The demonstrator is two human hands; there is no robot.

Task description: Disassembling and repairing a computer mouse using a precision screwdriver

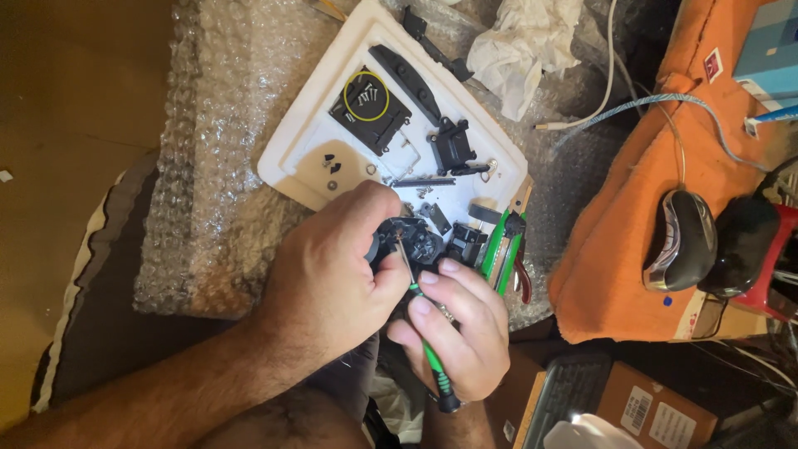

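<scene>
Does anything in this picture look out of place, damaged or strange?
Nothing looks damaged. The small black device held by the left hand is partly taken apart: loose screws and black parts lie spread over the white foam tray. The right hand holds a green screwdriver.

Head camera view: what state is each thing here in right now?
Black device: opened up, held in left hand.
Green screwdriver: gripped by right hand, tip in the device.
White tray: holds loose black parts and screws.
Pliers: lying unused.
Computer mouse: resting untouched.
</scene>
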